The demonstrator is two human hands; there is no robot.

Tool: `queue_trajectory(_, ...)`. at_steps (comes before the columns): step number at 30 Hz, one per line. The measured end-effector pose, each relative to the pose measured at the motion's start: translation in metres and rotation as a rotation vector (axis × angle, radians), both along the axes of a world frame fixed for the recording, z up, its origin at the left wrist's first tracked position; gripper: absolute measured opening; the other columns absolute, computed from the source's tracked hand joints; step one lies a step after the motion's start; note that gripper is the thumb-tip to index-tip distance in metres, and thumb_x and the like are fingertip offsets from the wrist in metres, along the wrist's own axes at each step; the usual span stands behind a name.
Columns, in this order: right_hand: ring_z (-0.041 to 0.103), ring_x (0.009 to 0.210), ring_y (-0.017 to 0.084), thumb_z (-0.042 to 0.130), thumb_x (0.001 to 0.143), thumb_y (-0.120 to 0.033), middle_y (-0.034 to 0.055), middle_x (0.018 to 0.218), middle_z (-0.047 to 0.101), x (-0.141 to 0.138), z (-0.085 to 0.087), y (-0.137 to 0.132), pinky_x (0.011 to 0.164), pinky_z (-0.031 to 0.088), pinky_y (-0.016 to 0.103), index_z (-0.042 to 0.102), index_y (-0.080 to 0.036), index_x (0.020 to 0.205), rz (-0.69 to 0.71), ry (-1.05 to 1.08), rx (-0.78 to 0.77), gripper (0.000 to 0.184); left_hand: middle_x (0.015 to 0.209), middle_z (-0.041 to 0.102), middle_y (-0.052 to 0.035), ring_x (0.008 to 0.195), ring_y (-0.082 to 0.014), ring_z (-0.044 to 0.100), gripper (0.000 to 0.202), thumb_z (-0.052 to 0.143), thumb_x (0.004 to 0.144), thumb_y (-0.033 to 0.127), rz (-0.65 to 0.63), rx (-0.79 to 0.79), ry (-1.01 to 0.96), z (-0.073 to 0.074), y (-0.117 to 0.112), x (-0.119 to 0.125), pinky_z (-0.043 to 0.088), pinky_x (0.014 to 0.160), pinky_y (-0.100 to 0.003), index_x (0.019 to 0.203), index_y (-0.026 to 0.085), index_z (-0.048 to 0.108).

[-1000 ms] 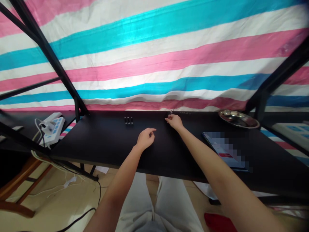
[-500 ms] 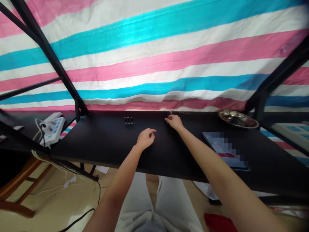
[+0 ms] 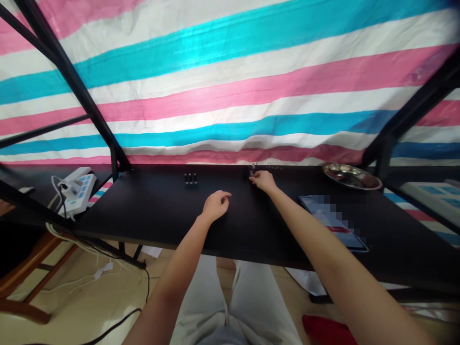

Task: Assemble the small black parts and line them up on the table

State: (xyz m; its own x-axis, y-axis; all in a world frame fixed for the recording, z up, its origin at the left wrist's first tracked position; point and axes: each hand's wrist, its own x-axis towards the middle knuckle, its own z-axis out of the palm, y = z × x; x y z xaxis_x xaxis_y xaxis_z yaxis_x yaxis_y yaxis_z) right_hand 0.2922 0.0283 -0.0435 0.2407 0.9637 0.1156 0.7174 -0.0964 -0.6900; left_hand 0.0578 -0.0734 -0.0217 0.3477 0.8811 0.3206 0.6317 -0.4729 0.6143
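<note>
The person's right hand [image 3: 264,181] reaches to the back of the black worktop [image 3: 151,206], its thumb and fingertips drawn close together at a small dark object with shiny bits [image 3: 252,170]; at this size one cannot tell whether they are clamped on it. That object lies near the worktop's rear edge, and a row of tiny pieces [image 3: 274,167] sits just to its right.

The left hand [image 3: 215,205] is lower and nearer the person, loosely curled over the worktop, its thumb and index finger apart. Beyond it, toward the left, three short black cylinders [image 3: 190,178] with pale ends are lined up side by side.

A round metal dish [image 3: 352,176] is at the right rear, with a tablet [image 3: 334,223] in front of it, beside the right forearm. A striped tarpaulin [image 3: 233,96] hangs behind the worktop.
</note>
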Motion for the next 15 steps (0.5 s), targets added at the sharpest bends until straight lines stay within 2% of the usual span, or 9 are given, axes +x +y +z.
queue_trajectory(11, 0.062, 0.066, 0.020, 0.063, 0.069, -0.029, 0.0045, 0.055, 0.062, -0.0075, 0.0028, -0.0048, 0.067, 0.045, 0.030, 0.069, -0.017, 0.070, -0.067, -0.115, 0.005, 0.014, 0.086, 0.063, -0.0034, 0.072, -0.0123, 0.056, 0.028, 0.045, 0.079, 0.015, 0.006, -0.002, -0.007, 0.0008, -0.0006, 0.0000, 0.045, 0.072, -0.024, 0.095, 0.019, 0.067)
queue_trajectory(15, 0.062, 0.074, 0.021, 0.064, 0.068, -0.027, 0.0066, 0.065, 0.065, -0.0087, 0.0012, -0.0047, 0.070, 0.045, 0.030, 0.069, -0.017, 0.073, -0.087, -0.153, 0.014, 0.013, 0.086, 0.062, -0.0030, 0.071, -0.0117, 0.055, 0.028, 0.045, 0.078, 0.014, 0.023, -0.011, -0.016, 0.0013, -0.0008, 0.0003, 0.045, 0.071, -0.023, 0.095, 0.019, 0.067)
